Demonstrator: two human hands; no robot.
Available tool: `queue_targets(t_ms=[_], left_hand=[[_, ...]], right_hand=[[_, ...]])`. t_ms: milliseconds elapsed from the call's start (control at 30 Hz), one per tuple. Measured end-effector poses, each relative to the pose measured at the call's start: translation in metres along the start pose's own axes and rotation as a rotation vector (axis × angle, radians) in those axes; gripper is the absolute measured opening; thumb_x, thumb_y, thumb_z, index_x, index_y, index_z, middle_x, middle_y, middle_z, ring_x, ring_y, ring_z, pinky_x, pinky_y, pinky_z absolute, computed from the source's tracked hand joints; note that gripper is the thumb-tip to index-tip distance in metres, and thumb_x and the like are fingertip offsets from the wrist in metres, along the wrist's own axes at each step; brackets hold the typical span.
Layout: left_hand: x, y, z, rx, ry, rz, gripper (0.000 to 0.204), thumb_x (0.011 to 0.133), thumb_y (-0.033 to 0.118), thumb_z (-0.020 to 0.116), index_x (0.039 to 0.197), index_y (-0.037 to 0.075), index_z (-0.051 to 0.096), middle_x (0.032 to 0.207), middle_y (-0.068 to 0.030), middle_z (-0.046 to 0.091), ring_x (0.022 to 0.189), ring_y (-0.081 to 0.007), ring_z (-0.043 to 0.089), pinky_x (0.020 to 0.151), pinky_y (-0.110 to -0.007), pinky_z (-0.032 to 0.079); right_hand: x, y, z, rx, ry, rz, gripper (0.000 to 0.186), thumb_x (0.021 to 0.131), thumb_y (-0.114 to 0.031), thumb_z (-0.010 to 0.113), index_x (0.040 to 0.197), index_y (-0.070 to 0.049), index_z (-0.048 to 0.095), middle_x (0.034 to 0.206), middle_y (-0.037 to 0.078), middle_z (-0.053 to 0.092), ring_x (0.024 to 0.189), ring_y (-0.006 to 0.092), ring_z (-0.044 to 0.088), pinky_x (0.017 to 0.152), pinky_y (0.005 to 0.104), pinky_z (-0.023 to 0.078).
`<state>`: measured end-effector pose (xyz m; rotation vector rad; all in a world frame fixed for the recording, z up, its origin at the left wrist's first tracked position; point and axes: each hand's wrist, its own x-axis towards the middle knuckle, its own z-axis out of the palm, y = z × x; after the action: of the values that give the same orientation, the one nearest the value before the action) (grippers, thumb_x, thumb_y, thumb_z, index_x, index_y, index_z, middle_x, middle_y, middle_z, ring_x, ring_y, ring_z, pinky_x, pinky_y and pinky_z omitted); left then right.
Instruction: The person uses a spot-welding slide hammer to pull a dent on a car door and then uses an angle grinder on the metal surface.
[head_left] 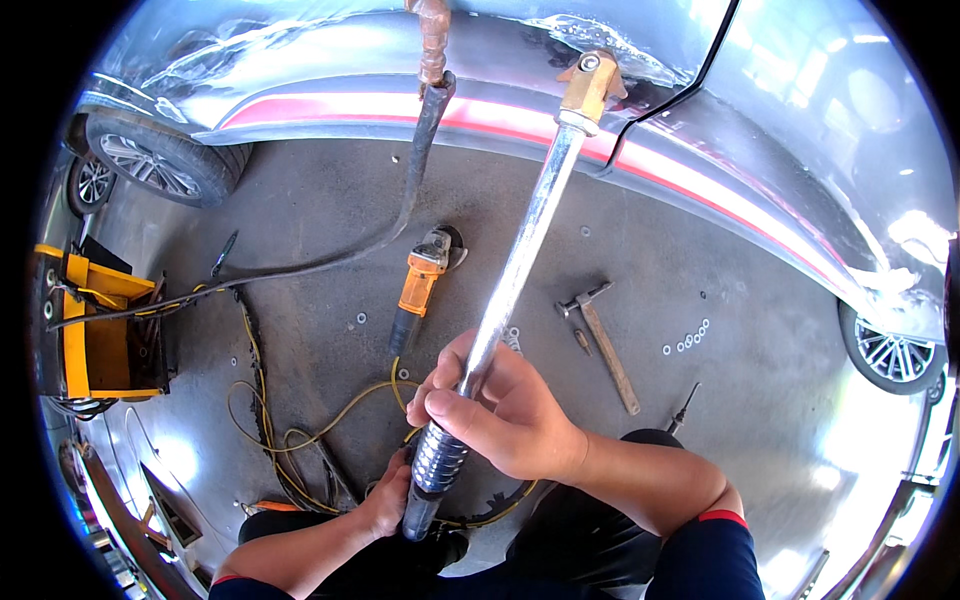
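A slide hammer (525, 240) with a long chrome shaft slants from my lap up to the car's side panel (320, 60). Its brass-coloured head (590, 88) lies against or just over the panel near the door gap; contact is hard to tell. My right hand (515, 415) is closed around the lower shaft, thumb across the top, just above the ribbed chrome section. Lower down, my left hand (385, 500) is closed against the dark grip end, its fingers mostly hidden behind it. Left of the head, a copper-coloured clamp (432, 45) with a thick black cable (412, 180) meets the panel.
On the grey floor lie an orange angle grinder (418, 285), a wooden-handled hammer (607, 350), several washers (686, 341) and a looped yellow cord (345, 405). A yellow box-shaped machine (90, 320) stands at the left. Car wheels (160, 160) show at both sides.
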<state>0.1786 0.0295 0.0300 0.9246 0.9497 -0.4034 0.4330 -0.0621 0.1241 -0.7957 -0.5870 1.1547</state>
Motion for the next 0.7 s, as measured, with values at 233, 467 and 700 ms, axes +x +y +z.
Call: queue_targets(t_ms=[233, 467, 700], left_hand=[[-0.004, 0.0, 0.0, 0.031, 0.006, -0.011, 0.046, 0.103, 0.029, 0.039, 0.142, 0.004, 0.038, 0.117, -0.01, 0.056, 0.103, -0.0164, 0.058, 0.087, -0.03, 0.05], [-0.012, 0.018, 0.015, -0.106, -0.034, -0.148, 0.047, 0.104, 0.035, 0.043, 0.144, 0.009, 0.044, 0.119, -0.0047, 0.06, 0.105, -0.0136, 0.058, 0.087, -0.03, 0.049], [0.001, 0.001, 0.003, -0.017, -0.058, -0.035, 0.046, 0.104, 0.034, 0.042, 0.145, 0.013, 0.043, 0.119, -0.0056, 0.059, 0.105, -0.0153, 0.059, 0.091, -0.033, 0.049]], right_hand=[[0.0, -0.005, 0.001, 0.009, 0.006, 0.035, 0.013, 0.101, -0.013, 0.061, 0.108, -0.009, 0.049, 0.098, 0.006, 0.063, 0.101, 0.0175, 0.064, 0.088, 0.0365, 0.051], [-0.001, 0.006, 0.004, 0.026, 0.007, 0.008, 0.014, 0.101, -0.01, 0.06, 0.109, -0.008, 0.049, 0.098, 0.007, 0.062, 0.102, 0.0171, 0.064, 0.089, 0.0361, 0.051], [0.012, 0.023, 0.009, 0.14, 0.112, -0.012, 0.026, 0.098, -0.004, 0.061, 0.12, -0.006, 0.047, 0.087, 0.004, 0.058, 0.077, 0.0131, 0.064, 0.07, 0.0305, 0.055]])
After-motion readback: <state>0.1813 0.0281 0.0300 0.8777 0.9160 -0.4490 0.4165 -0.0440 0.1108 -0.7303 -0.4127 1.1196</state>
